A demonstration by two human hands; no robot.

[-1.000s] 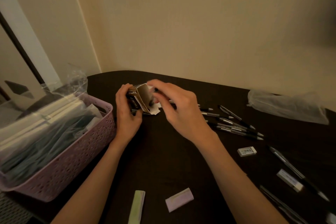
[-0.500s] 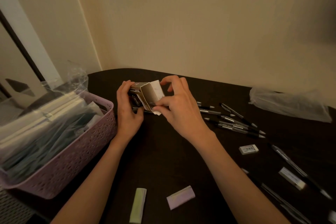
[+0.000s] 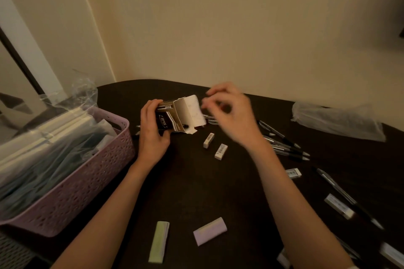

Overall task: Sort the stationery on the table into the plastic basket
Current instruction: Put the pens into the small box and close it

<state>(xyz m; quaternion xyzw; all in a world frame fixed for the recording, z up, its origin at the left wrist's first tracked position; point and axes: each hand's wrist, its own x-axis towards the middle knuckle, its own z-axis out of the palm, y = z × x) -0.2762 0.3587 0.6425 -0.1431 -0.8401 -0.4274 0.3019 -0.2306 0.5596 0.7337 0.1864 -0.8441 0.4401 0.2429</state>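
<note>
Left hand [image 3: 153, 135] grips box [image 3: 175, 116], mouth rightward.

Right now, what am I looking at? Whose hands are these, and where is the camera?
The camera sits on a person's head, looking down at their own hands. The left hand grips a small open brown-and-black cardboard box. The right hand is blurred with curled fingers; what it holds is unclear. On the dark brown table lie two small white erasers, black-and-silver pens and pastel sticky-note pads. The pink perforated plastic basket on the left holds packets.
</note>
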